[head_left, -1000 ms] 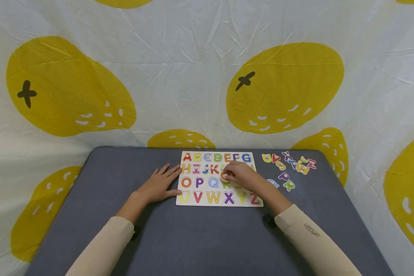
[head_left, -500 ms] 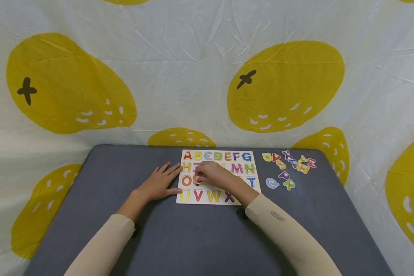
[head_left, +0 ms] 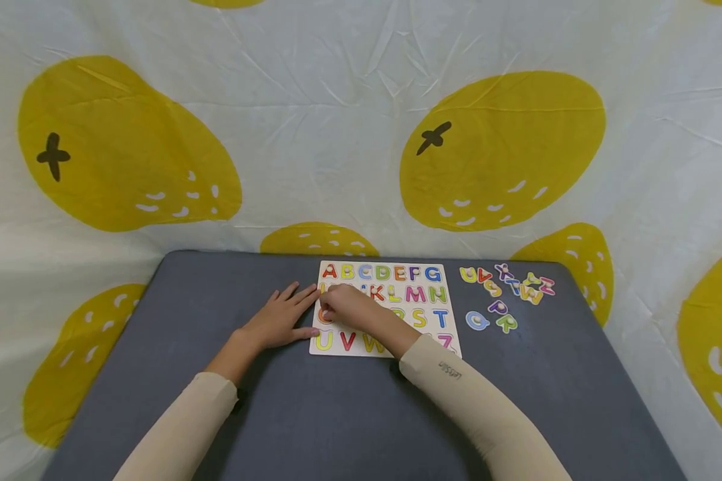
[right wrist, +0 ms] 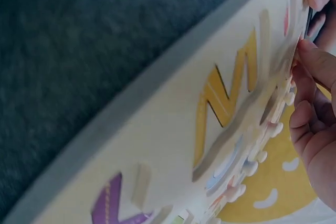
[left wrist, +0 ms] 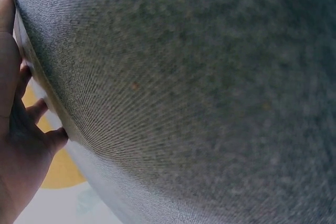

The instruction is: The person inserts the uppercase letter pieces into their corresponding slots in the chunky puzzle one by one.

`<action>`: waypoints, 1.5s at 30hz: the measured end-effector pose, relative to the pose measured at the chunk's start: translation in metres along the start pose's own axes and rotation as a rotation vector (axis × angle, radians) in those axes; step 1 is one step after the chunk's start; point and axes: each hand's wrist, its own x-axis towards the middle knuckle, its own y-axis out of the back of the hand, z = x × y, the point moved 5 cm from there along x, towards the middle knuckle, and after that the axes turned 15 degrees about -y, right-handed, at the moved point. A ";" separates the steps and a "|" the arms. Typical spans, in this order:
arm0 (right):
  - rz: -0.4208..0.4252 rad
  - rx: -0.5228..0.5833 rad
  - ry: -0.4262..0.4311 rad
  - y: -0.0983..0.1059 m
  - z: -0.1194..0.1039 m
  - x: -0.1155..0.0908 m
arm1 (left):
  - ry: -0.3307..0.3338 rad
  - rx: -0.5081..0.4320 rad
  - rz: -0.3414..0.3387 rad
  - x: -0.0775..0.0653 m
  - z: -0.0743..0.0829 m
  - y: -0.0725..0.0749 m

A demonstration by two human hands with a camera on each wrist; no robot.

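A white alphabet puzzle board (head_left: 409,283) lies on the dark table, its upper two rows filled with knobbed letters where I can see them. My right hand (head_left: 351,307) pinches an orange letter O (head_left: 321,316) at the O recess, left end of the third row. Its fingers hide most of that letter. In the right wrist view, thumb and fingertips of the right hand (right wrist: 315,98) meet at the board's surface, past the yellow W recess (right wrist: 226,95). My left hand (head_left: 279,319) rests with spread fingers against the board's left edge, seen also as the left hand (left wrist: 23,150) in the left wrist view.
Loose letters lie right of the board: a blue Q (head_left: 476,321), a green R (head_left: 507,323), a purple P (head_left: 498,307), and several more towards the back, some overlapping. The grey table (head_left: 337,414) ends at a curtain (head_left: 325,167) with yellow fruit shapes.
My right hand has moved left across the board with the orange O, from the middle to the left end of the third row. The left hand has stayed at the board's edge.
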 end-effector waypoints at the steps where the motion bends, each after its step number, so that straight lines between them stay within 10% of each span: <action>1: 0.003 -0.003 -0.002 -0.001 0.000 0.000 | 0.000 0.002 -0.001 0.000 0.000 0.000; 22: 0.015 0.077 -0.046 0.008 0.011 -0.014 | 0.009 0.024 -0.011 0.000 0.000 -0.002; 45: 0.174 0.216 -0.131 0.040 0.109 -0.092 | 0.023 -0.004 -0.032 0.002 -0.002 -0.004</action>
